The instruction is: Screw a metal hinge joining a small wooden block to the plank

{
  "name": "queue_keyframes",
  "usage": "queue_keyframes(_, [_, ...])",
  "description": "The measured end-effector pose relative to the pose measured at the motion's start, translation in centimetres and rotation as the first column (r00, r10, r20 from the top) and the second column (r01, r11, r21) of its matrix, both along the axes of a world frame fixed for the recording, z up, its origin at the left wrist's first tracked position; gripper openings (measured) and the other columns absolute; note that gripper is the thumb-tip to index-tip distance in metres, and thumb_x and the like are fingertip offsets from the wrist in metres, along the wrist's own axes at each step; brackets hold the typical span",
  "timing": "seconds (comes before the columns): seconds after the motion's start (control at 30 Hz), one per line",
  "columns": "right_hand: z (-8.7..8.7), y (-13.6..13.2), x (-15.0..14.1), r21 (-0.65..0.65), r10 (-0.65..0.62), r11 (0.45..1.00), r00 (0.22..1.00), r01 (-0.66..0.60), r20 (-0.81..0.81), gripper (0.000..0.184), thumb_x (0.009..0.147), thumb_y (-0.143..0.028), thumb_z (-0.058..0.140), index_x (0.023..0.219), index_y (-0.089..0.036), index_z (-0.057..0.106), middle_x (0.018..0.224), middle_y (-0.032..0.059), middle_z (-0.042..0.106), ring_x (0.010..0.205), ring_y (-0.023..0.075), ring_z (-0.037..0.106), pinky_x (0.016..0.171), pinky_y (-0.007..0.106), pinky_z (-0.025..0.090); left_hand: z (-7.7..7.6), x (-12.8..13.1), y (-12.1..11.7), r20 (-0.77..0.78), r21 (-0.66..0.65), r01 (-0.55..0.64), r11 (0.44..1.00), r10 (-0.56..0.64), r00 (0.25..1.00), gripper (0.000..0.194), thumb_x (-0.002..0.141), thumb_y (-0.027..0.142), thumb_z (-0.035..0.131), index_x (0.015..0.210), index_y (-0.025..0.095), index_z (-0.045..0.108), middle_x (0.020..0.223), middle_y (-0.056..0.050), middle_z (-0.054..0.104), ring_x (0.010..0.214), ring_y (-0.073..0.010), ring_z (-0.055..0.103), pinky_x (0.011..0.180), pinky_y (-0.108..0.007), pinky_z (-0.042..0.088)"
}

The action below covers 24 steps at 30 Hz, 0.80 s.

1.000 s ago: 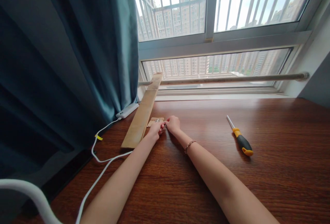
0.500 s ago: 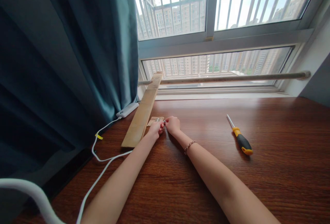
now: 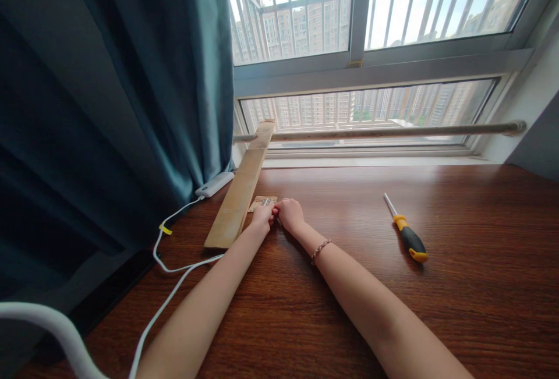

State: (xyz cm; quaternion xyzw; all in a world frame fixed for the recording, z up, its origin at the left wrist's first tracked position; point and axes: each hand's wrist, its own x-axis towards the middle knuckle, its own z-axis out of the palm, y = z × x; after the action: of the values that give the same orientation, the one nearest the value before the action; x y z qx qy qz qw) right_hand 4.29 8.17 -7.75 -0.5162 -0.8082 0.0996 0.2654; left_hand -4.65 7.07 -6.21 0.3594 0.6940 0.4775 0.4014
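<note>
My left hand [image 3: 264, 214] and my right hand [image 3: 290, 213] meet at the fingertips just above the table, both with fingers closed. Whatever small thing they pinch is mostly hidden by the fingers, so I cannot make out its kind. Just beyond my left hand lies a small tan card or flat piece [image 3: 257, 201] with little shiny metal parts on it. A long wooden plank [image 3: 238, 192] runs beside it on the left, its far end raised toward the window rail.
On the right lies a yellow-and-black screwdriver [image 3: 409, 238], tip pointing away. A white power strip [image 3: 215, 184] sits by the blue curtain [image 3: 187, 76], and its white cable [image 3: 163, 262] loops along the left. A metal rail [image 3: 384, 133] crosses before the window.
My hands have drawn slightly closer, the right one shifting a little left. A small shiny bit that showed between the fingertips is now mostly covered. Plank and screwdriver stay put.
</note>
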Motion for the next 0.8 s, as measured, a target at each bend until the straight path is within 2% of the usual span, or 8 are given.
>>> queue_keyframes(0.2, [-0.3,0.2,0.0,0.019,0.009,1.0,0.998,-0.008,-0.067,0.025,0.084,-0.017,0.05,0.076,-0.017,0.074,0.086,0.0099,0.071,0.075,0.0176,0.062,0.065,0.025,0.039,-0.3,-0.1,0.4,0.098,0.003,-0.042,0.999,0.041,0.994,0.024,0.067,0.031,0.066,0.057,0.016,0.049,0.038,0.006,0.04,0.032,-0.0038,0.028,0.037,-0.017,0.017])
queue_keyframes(0.43, [-0.8,0.5,0.1,0.037,0.043,0.999,0.967,-0.035,-0.249,0.021,0.08,-0.015,0.055,0.072,-0.018,0.074,0.08,0.0064,0.07,0.072,0.0136,0.06,0.064,0.021,0.039,-1.0,-0.3,0.6,0.178,0.068,-0.067,0.995,0.054,0.983,0.024,0.068,0.023,0.06,0.051,0.016,0.045,0.039,0.005,0.043,0.03,-0.0032,0.027,0.035,-0.018,0.016])
queue_keyframes(0.57, [-1.0,0.7,0.0,0.038,0.04,0.999,0.921,-0.028,-0.388,0.023,0.079,-0.012,0.054,0.074,-0.019,0.075,0.08,0.0045,0.07,0.074,0.0122,0.06,0.068,0.019,0.041,-1.6,-0.3,0.7,0.174,0.177,-0.07,0.982,0.039,0.984,0.025,0.068,0.022,0.058,0.048,0.017,0.044,0.037,0.006,0.039,0.03,-0.0035,0.026,0.035,-0.019,0.015])
queue_keyframes(0.67, [-1.0,0.6,-0.2,0.019,0.005,1.0,0.873,0.005,-0.488,0.024,0.077,-0.01,0.053,0.077,-0.019,0.076,0.085,0.0043,0.071,0.078,0.0124,0.061,0.075,0.018,0.043,-2.1,-0.3,0.9,0.153,0.251,-0.053,0.966,0.014,0.988,0.02,0.067,0.021,0.058,0.049,0.016,0.05,0.037,0.007,0.038,0.032,-0.0042,0.025,0.036,-0.02,0.016])
queue_keyframes(0.73, [-0.8,0.3,-0.4,-0.014,-0.035,0.999,0.834,0.033,-0.551,0.024,0.076,-0.011,0.054,0.08,-0.018,0.076,0.087,0.0044,0.071,0.08,0.0124,0.062,0.077,0.018,0.044,-2.4,-0.5,1.1,0.143,0.293,-0.055,0.954,0.013,0.99,0.012,0.065,0.019,0.059,0.054,0.015,0.057,0.041,0.005,0.044,0.035,-0.0057,0.031,0.038,-0.02,0.022])
queue_keyframes(0.8, [-0.7,0.1,-0.7,-0.064,-0.091,0.996,0.789,0.065,-0.607,0.023,0.078,-0.014,0.053,0.081,-0.017,0.076,0.087,0.0045,0.072,0.08,0.0127,0.063,0.077,0.018,0.045,-2.5,-0.8,1.1,0.054,0.369,-0.021,0.929,0.001,0.999,0.008,0.065,0.018,0.059,0.058,0.015,0.062,0.047,0.003,0.052,0.044,-0.0087,0.042,0.044,-0.021,0.031])
